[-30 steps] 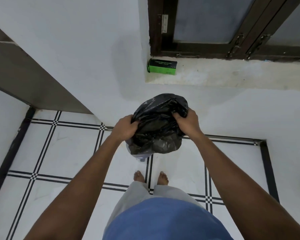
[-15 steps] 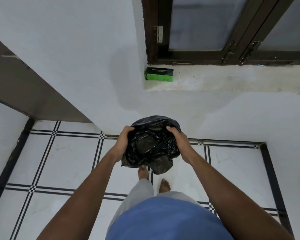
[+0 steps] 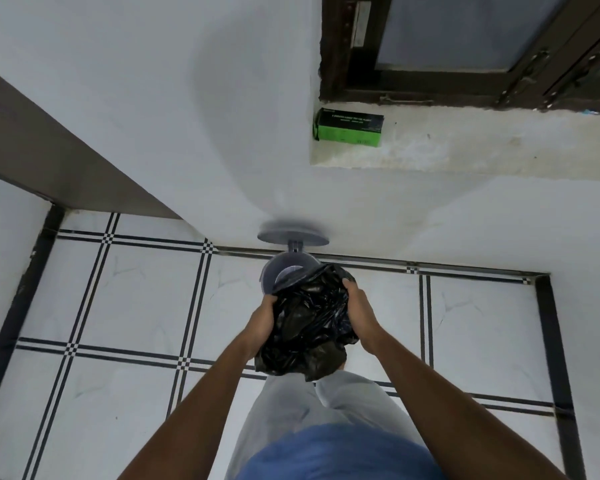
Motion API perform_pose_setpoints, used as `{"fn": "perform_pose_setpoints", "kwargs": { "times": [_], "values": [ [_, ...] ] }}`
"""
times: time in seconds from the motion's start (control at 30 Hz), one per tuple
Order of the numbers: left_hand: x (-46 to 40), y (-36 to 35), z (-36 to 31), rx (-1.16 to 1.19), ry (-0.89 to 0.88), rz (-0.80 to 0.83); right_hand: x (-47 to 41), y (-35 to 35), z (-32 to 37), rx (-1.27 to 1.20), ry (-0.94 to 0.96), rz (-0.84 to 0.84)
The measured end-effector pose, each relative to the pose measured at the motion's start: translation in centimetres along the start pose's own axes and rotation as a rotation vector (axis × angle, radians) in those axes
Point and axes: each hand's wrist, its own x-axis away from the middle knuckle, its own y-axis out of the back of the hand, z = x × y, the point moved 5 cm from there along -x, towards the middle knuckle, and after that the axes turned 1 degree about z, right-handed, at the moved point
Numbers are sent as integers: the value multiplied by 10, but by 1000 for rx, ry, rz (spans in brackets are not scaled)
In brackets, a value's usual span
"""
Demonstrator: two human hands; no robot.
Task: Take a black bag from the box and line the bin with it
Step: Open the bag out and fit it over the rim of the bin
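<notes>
STATE: left hand [image 3: 264, 317] and right hand [image 3: 357, 306] each grip clamped on black bag [image 3: 307, 323] | RISK: bunched mouth (seemingly unopened) may miss grey bin [image 3: 274, 275] rim, sagging inside.

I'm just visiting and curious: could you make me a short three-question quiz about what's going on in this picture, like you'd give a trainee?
1. True or false: the black bag already lines the bin.
2. Which holds the bag? A) the left hand only B) the right hand only C) both hands
3. Fill in: the green box lies on the window ____.

Key
1. False: the bag is bunched up in the hands, in front of the open bin, whose lid leans back toward the wall.
2. C
3. ledge
</notes>
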Motion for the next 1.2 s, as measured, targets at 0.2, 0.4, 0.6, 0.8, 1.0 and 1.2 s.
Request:
{"fn": "perform_pose_setpoints", "kwargs": {
  "times": [0.2, 0.4, 0.6, 0.8, 1.0, 1.2],
  "values": [
    [-59, 9, 15, -97, 58, -17, -18, -24, 0, 5, -19, -37],
    [-172, 34, 29, -194, -54, -183, -117, -53, -11, 52, 19, -119],
    [-319, 48, 40, -104, -157, -337, -257, -89, -38, 146, 109, -168],
    [-429, 46, 53, -227, -214, -368, -363, -102, -63, 255, 168, -276],
    [-469, 51, 63, -615, -183, -417, -397, -88, -81, 422, 166, -310],
    [-458, 74, 46, -328, -386, -591, -383, -68, -72, 355, 291, -386]
  ]
}}
